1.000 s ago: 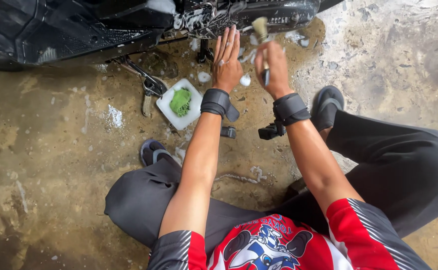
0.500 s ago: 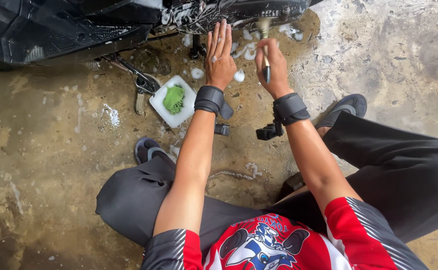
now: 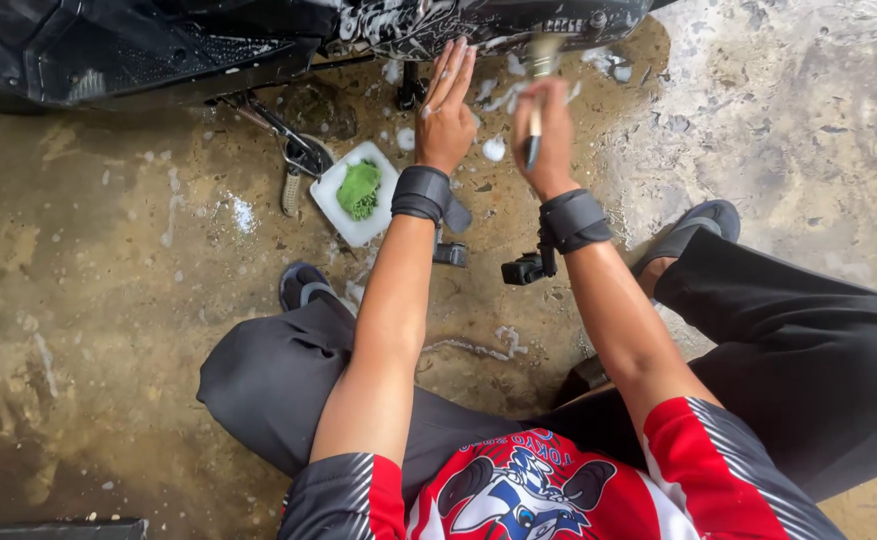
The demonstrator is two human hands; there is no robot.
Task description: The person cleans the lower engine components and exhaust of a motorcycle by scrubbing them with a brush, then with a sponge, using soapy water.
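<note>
Head view — right hand (image 3: 546,125) grips a soapy brush (image 3: 536,95).

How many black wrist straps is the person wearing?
2. One wrist strap is on the left hand, the other wrist strap is on the right hand, which grips a brush.

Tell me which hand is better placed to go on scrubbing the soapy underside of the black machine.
Right, probably. The right hand grips the brush, whose bristles are up at the foamy underside. The left hand is flat and empty, fingers resting near the same part, so it seems better suited to steadying.
</note>
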